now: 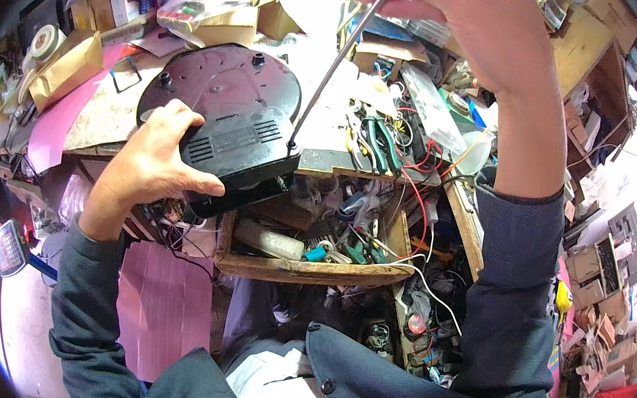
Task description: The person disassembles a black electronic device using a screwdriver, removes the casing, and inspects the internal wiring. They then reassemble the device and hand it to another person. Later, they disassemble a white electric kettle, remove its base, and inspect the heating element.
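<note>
A round black plastic housing (228, 94) with vents and small feet rests tilted at the bench's front edge, underside up, with a dark opening below its near part. My left hand (153, 164) grips the near left side of it, thumb along the lower edge and fingers curled over the top. High at the upper right, my right hand (456, 26) is closed on a long thin screwdriver (338, 66), whose handle is mostly hidden. The screwdriver slants down to a hole near the housing's right edge.
Pliers (379, 147), wires and clear plastic cases crowd the cluttered bench (102, 131) right of the housing. An open wooden drawer (310, 273) full of tools hangs below. Boxes, tape rolls and paper bags fill the back left; cardboard piles (616, 343) stand at far right.
</note>
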`<state>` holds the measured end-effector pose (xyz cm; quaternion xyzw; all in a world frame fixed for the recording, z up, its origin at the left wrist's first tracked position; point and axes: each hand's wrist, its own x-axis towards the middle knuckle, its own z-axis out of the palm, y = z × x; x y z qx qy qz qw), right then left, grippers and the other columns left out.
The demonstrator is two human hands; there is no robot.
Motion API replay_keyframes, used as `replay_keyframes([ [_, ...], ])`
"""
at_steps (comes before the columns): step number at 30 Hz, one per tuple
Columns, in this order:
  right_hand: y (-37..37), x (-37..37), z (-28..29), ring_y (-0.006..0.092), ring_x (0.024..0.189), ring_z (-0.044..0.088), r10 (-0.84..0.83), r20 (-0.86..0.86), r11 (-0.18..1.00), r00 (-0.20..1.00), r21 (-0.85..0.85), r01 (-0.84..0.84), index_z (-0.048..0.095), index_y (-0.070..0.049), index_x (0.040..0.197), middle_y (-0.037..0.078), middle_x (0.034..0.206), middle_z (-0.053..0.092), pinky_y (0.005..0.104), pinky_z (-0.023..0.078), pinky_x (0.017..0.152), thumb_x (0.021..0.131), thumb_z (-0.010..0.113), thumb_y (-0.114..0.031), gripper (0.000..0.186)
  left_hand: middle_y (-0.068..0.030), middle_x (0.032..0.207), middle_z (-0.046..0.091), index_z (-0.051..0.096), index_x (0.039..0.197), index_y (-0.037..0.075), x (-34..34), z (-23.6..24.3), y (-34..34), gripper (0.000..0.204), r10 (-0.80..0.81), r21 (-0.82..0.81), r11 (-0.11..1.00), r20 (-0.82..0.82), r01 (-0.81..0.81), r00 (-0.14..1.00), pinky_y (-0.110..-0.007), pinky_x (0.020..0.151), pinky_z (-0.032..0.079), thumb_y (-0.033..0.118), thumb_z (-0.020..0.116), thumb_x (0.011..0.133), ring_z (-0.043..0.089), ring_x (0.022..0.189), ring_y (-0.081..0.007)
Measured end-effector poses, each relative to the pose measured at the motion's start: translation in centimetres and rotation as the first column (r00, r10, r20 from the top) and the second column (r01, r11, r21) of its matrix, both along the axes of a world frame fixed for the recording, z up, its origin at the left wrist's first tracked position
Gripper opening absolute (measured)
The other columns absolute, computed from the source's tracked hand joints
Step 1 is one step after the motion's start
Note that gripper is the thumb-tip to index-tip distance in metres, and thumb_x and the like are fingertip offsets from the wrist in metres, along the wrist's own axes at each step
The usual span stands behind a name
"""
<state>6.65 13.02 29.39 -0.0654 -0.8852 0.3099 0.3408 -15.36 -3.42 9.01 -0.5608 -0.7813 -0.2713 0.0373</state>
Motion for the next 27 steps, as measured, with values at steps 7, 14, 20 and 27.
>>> replay_keyframes([
  [7,2.5,0.0,0.3,0.0255,0.088,0.074,0.15,0.018,0.987,0.988,0.053,-0.151,0.057,0.01,0.111,0.022,0.098,0.072,0.031,0.064,0.076,0.099,0.058,0.003,0.014,-0.0182,0.118,0.057,0.061,0.122,-0.007,0.0,-0.3,-0.1,0.092,-0.037,0.049,0.998,0.013,0.036,0.999,-0.042,0.104,0.044,0.047,0.095,0.055,0.054,0.117,-0.0366],
  [14,3.1,-1.1,0.0,0.0252,0.084,0.075,0.183,0.003,0.983,0.983,0.019,-0.183,0.058,0.01,0.108,0.021,0.094,0.073,0.0306,0.063,0.074,0.098,0.061,0.003,0.013,-0.0184,0.115,0.058,0.062,0.12,-0.007,0.0,-0.4,0.0,0.09,-0.034,0.055,0.998,0.021,0.033,0.999,-0.041,0.101,0.045,0.045,0.095,0.055,0.056,0.114,-0.0364],
  [20,2.8,-1.5,-1.1,0.0247,0.08,0.075,0.139,-0.059,0.987,0.988,0.094,-0.133,0.062,0.009,0.103,0.021,0.091,0.073,0.0312,0.064,0.07,0.096,0.063,0.004,0.008,-0.0187,0.115,0.058,0.062,0.119,-0.007,-0.2,-1.0,-0.1,0.089,-0.043,0.102,0.994,-0.019,0.045,0.999,-0.041,0.101,0.046,0.046,0.095,0.055,0.056,0.113,-0.0363],
  [27,4.1,-1.8,-0.8,0.0245,0.079,0.074,0.248,-0.069,0.965,0.966,0.109,-0.24,0.062,0.01,0.102,0.022,0.09,0.073,0.031,0.064,0.07,0.096,0.062,0.004,0.009,-0.0184,0.115,0.058,0.061,0.12,-0.007,-0.1,-0.7,-0.2,0.091,-0.035,0.076,0.996,-0.023,0.037,0.999,-0.042,0.1,0.046,0.048,0.094,0.056,0.056,0.112,-0.0364],
])
